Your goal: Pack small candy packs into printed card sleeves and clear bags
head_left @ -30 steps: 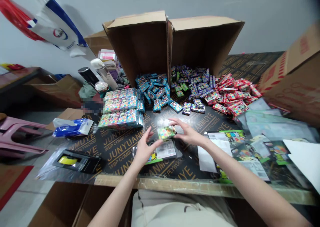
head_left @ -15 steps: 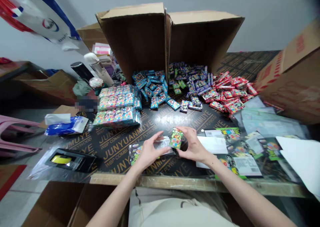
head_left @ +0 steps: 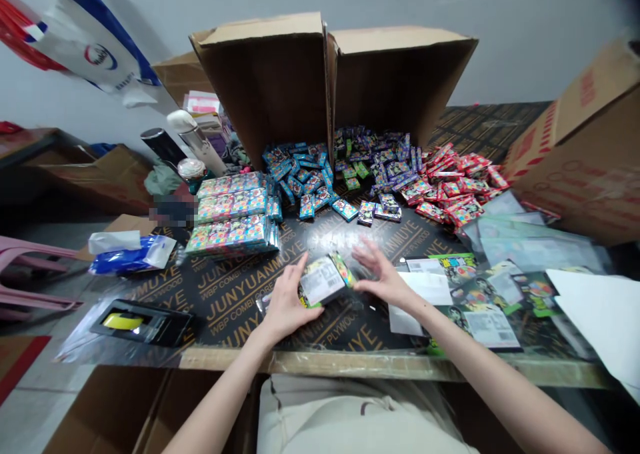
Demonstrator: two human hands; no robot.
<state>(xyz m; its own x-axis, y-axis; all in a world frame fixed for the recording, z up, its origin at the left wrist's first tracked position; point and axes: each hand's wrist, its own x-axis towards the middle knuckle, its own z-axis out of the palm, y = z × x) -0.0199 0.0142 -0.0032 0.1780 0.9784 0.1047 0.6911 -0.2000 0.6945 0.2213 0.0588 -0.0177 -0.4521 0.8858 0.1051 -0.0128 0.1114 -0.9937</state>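
Note:
My left hand (head_left: 287, 301) grips the left end of a printed packet (head_left: 323, 282) with a white barcode label, its fingers along the far edge and its thumb along the near one. At the packet's right end a small green printed box (head_left: 342, 269) shows; whether it lies inside or beneath the packet I cannot tell. My right hand (head_left: 383, 277) is just right of that box, fingers spread and somewhat blurred, with nothing visible in it. Part of another clear-edged piece (head_left: 262, 303) shows beside my left hand.
Behind are loose blue boxes (head_left: 305, 174), purple boxes (head_left: 395, 167) and red boxes (head_left: 457, 187), beside open cartons (head_left: 270, 87). Wrapped stacks (head_left: 230, 231) stand left, near a black tray (head_left: 145, 322). Printed cards (head_left: 487, 324) and clear sleeves (head_left: 540, 241) lie right.
The green box, earlier upright between both hands, now lies at the packet's right end. My right hand has let go and spread its fingers; my left hand now grips the labelled packet.

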